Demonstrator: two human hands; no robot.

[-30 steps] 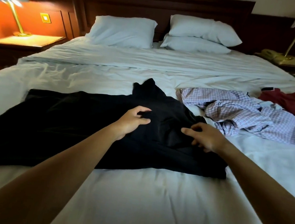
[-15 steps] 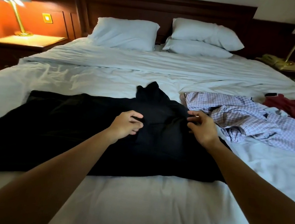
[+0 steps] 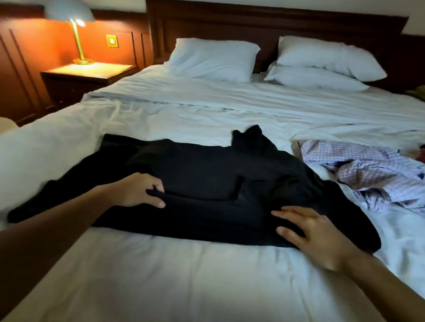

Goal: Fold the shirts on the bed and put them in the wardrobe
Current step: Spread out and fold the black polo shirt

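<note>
Item: black shirt (image 3: 215,188), partly folded on the bed (image 3: 187,293); left hand (image 3: 136,191) at nine o'clock pinches its fold, right hand (image 3: 315,235) at three o'clock presses with spread fingers; best pulled taut, edges squared before creasing; checked shirt (image 3: 368,171) lies at two o'clock.

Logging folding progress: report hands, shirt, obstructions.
Left hand grips a fold of the black shirt; right hand pressed flat on it. Fold not yet finished. Checked shirt crumpled at its right, clear of hands.
</note>
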